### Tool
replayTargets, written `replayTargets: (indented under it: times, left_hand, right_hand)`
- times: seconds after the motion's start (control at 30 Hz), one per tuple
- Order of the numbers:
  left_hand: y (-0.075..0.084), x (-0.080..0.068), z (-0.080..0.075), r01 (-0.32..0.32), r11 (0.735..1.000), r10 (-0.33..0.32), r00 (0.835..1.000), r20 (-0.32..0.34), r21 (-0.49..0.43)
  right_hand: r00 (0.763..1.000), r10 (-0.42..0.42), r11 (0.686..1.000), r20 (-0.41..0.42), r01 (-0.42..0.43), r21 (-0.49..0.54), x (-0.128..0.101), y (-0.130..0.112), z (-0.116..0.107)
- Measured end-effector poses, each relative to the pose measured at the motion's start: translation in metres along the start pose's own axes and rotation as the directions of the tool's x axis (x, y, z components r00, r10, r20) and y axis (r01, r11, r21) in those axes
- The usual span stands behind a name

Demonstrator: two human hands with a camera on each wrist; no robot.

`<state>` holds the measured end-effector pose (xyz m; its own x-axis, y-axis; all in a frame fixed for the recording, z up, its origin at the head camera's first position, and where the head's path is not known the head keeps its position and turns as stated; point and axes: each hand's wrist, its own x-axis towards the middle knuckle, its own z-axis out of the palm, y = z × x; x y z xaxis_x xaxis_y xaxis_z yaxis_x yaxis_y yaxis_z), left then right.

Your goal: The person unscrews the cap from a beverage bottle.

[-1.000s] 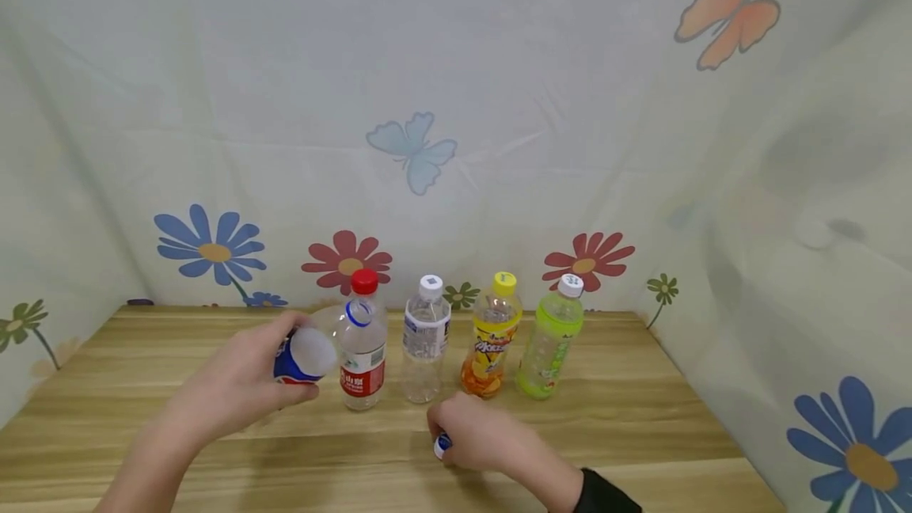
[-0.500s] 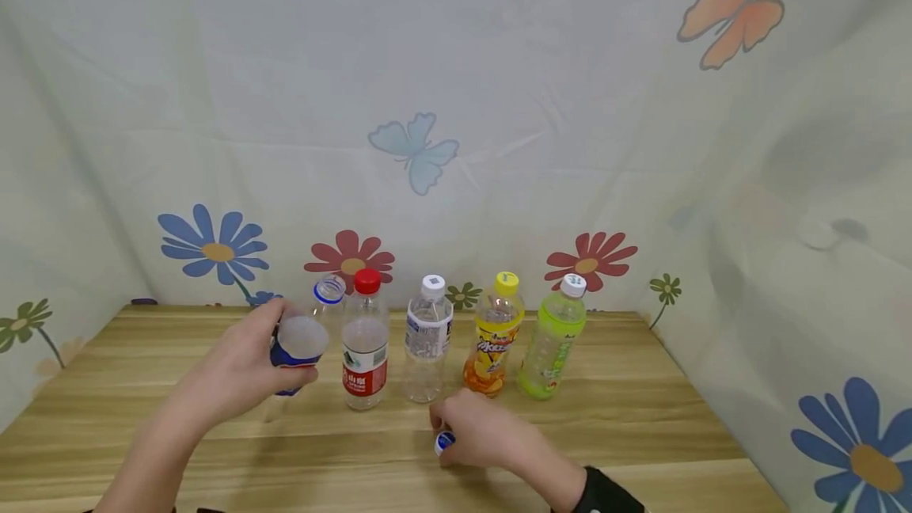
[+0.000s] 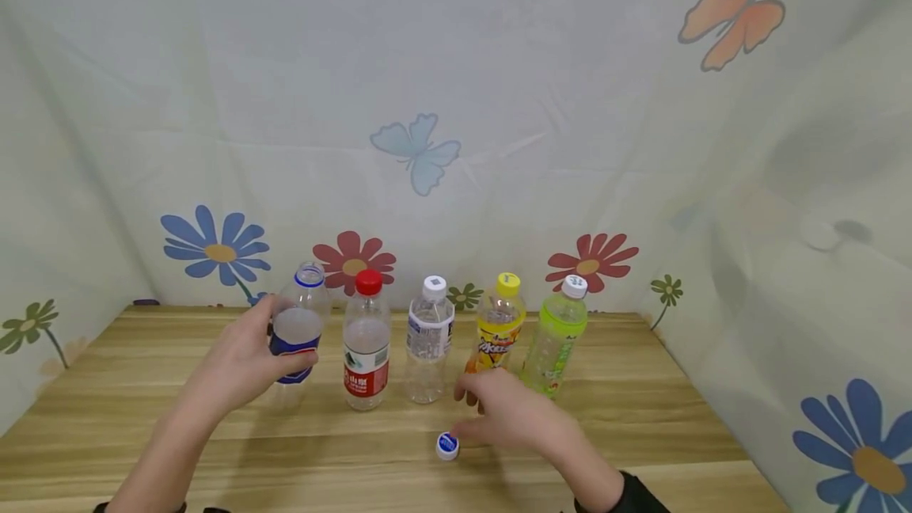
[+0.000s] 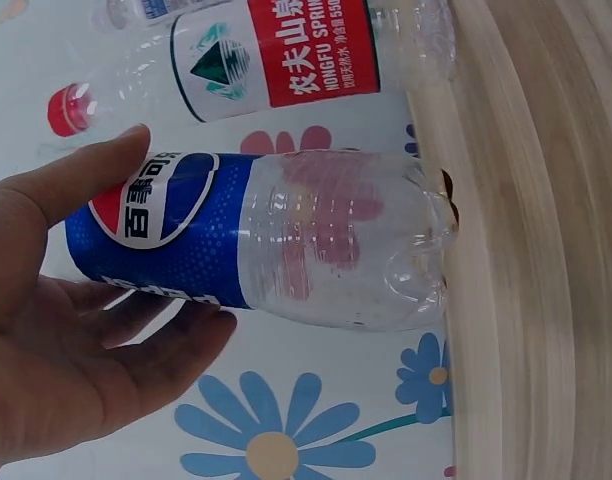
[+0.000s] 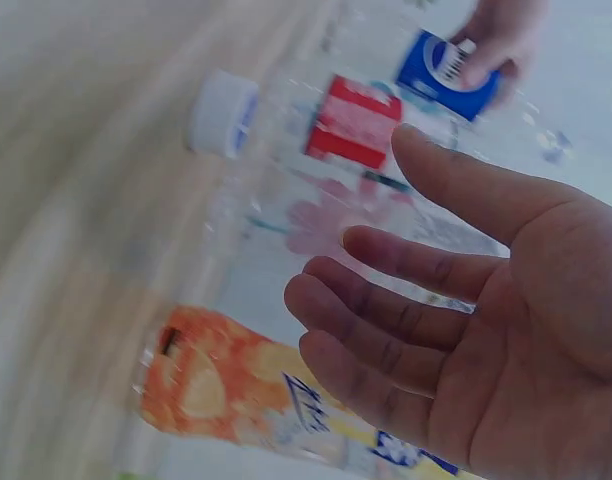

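Note:
My left hand (image 3: 245,359) grips an uncapped clear bottle with a blue label (image 3: 295,335), upright with its base on the wooden table (image 3: 142,418); the left wrist view shows thumb and fingers wrapped round the blue label (image 4: 156,235). My right hand (image 3: 509,414) hovers with relaxed fingers just right of a blue-and-white cap (image 3: 446,446) lying on the table, holding nothing. In the right wrist view the right hand (image 5: 456,320) is spread, with the cap (image 5: 223,112) beyond it.
To the right of the held bottle stand a red-capped water bottle (image 3: 366,339), a white-capped clear bottle (image 3: 428,339), a yellow-capped orange bottle (image 3: 496,327) and a green bottle (image 3: 556,335). A flower-printed cloth (image 3: 456,101) surrounds the table.
My left hand tilted the blue-label bottle upright and set it left of the red-capped bottle. My right hand let go of the cap and lifted to the right.

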<state>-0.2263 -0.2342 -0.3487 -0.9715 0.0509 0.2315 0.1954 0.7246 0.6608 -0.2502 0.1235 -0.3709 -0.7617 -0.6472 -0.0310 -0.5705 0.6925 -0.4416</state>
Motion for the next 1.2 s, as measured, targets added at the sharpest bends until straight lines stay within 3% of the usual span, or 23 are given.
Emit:
replayTargets:
  times: [0.2, 0.37, 0.47, 0.63, 0.77, 0.87, 0.93, 1.0, 1.2]
  left_hand:
    - [-0.003, 0.002, 0.002, 0.017, 1.0, -0.017, 1.0, -0.014, -0.005]
    - [-0.005, 0.003, 0.004, 0.037, 0.999, -0.037, 0.999, -0.025, -0.013]
    - [-0.007, 0.004, 0.004, 0.045, 0.999, -0.045, 0.999, -0.031, -0.01]
    - [-0.008, 0.006, 0.006, 0.073, 0.997, -0.073, 0.997, -0.021, -0.011]
    - [-0.008, 0.006, 0.007, 0.097, 0.995, -0.097, 0.995, -0.01, -0.015]
    - [-0.009, 0.006, 0.007, 0.101, 0.995, -0.101, 0.995, -0.008, -0.012]
    - [-0.009, 0.006, 0.009, 0.103, 0.995, -0.103, 0.995, -0.01, -0.005]
    - [-0.01, 0.006, 0.01, 0.102, 0.995, -0.102, 0.995, -0.013, 0.001]
    - [-0.011, 0.007, 0.012, 0.101, 0.995, -0.101, 0.995, -0.018, -0.001]
  right_hand:
    - [0.989, -0.026, 0.998, -0.144, 0.034, 0.051, -0.011, 0.0, -0.021]
    - [0.946, -0.029, 0.993, -0.322, 0.064, 0.098, -0.021, 0.004, -0.036]
    - [0.881, -0.019, 0.992, -0.472, 0.076, 0.1, -0.024, 0.009, -0.042]
    - [0.703, -0.019, 0.996, -0.711, 0.079, 0.051, -0.028, 0.018, -0.051]
    - [0.57, -0.031, 0.996, -0.821, 0.089, 0.024, -0.03, 0.024, -0.056]
    - [0.497, -0.026, 0.996, -0.867, 0.088, 0.02, -0.031, 0.029, -0.058]
    - [0.466, -0.007, 0.997, -0.885, 0.069, 0.028, -0.031, 0.032, -0.059]
    - [0.449, 0.023, 0.998, -0.893, 0.046, 0.049, -0.03, 0.036, -0.059]
    - [0.431, 0.126, 0.992, -0.894, -0.051, 0.115, -0.026, 0.048, -0.059]
